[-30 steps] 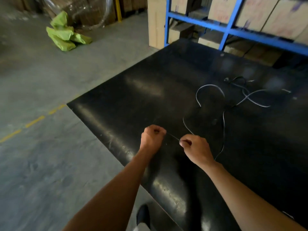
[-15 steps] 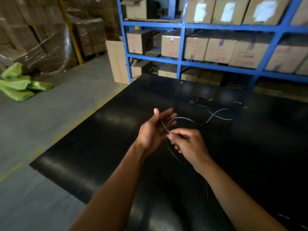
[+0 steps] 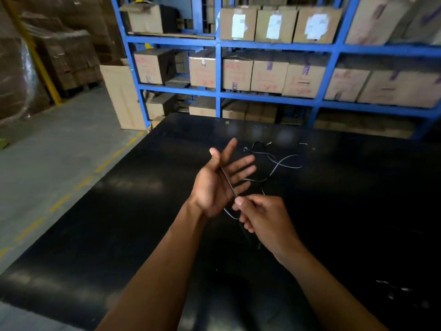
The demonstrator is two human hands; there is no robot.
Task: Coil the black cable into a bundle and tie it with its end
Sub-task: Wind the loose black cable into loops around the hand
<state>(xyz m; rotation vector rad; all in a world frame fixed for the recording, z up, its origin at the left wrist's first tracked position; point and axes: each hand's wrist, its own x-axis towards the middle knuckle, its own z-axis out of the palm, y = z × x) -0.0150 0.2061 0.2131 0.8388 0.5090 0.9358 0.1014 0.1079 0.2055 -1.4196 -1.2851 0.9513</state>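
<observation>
Since my left hand [image 3: 216, 185] is no longer the fist of a second ago, low by the table edge with a short taut stretch of the black cable [image 3: 278, 164] between both hands, I take it the coiling proper is only now starting. The hand is lifted and opened wide, fingers straight and spread, palm turned towards my right. It looks ready to serve as the former for the bundle, though no full turn lies round it yet. One strand runs across the open palm from near the base of the thumb down to my right hand [image 3: 262, 218]. That hand sits just below the left and pinches the cable between thumb and forefinger, the other fingers curled under. A short loop hangs beneath the pinch. The left hand grips nothing; the strand merely lies against it. The rest of the cable is slack on the black table [image 3: 119, 223] beyond my hands, in a few loose crossing curves, its far end well apart from my fingers.
</observation>
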